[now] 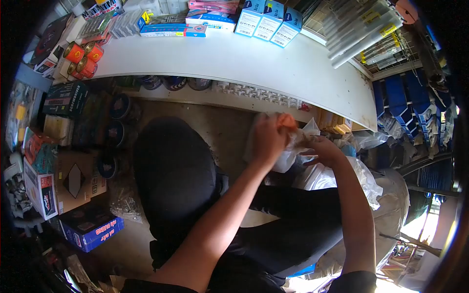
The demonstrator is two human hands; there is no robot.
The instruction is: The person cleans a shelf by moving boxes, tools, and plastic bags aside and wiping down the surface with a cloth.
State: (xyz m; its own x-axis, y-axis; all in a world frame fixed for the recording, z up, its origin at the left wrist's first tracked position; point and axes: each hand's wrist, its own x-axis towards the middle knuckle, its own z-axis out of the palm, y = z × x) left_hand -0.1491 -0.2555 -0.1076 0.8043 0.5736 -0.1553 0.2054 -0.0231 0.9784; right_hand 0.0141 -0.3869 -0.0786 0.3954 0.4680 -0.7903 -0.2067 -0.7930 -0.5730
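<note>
My left hand point(270, 140), blurred by motion, is closed around a small bright orange thing point(287, 121) whose kind I cannot tell. Just beside it, my right hand point(323, 150) has its fingers bent on the gathered top of a translucent plastic bag point(285, 162). The bag hangs between the two hands, under the front edge of the white shelf. Below my right forearm lies a larger clear plastic bag point(330, 177), crumpled and shiny.
Above the hands runs a white shelf point(205, 58) carrying blue-and-white boxes point(267, 22) and orange cans point(87, 59). White fittings point(259, 94) line the lower ledge. Cardboard boxes point(78, 180) and a dark blue box point(93, 228) stand at left. My black-clad knees fill the middle.
</note>
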